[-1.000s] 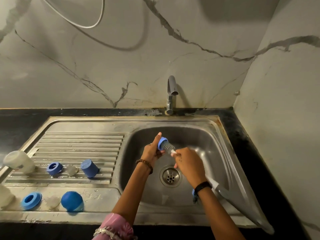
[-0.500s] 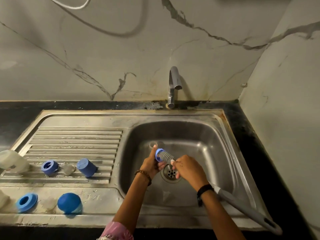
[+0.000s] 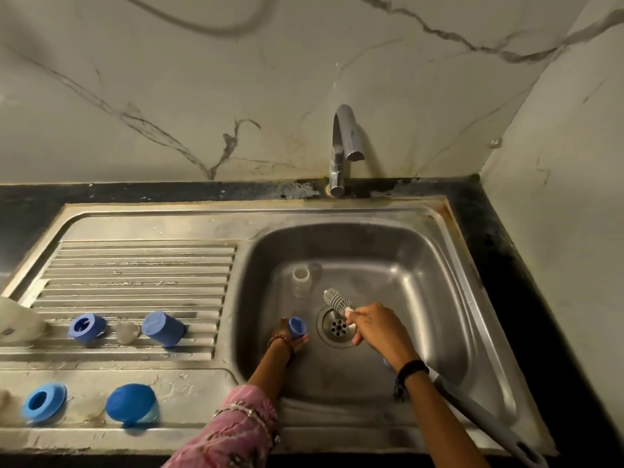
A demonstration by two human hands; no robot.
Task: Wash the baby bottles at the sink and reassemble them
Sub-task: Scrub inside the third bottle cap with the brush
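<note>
The steel sink (image 3: 472, 298) fills most of my view, its basin to the right and its ribbed draining board (image 3: 135, 271) to the left, with the tap (image 3: 344, 143) standing at the far edge against the marble wall. My right hand (image 3: 378, 329) is curled round the neck of the grey bottle brush (image 3: 336, 300); its bristled head points far-left over the drain (image 3: 337, 327), and its long handle runs back past my wrist to the near-right rim. My left hand (image 3: 290, 337) sits low in the basin, just left of the drain, fingers wrapped round a small blue collar ring (image 3: 297, 327), apart from the brush head. A clear bottle (image 3: 300, 280) stands upright in the far part of the basin. On the board lie a blue cap (image 3: 162, 329), a blue ring (image 3: 86, 327) and a clear teat (image 3: 126, 332) between them. Nearer me, on the flat ledge, rest a blue domed cap (image 3: 130, 403) and a wider blue ring (image 3: 44, 401). A white bottle (image 3: 17, 319) lies at the left edge.
</note>
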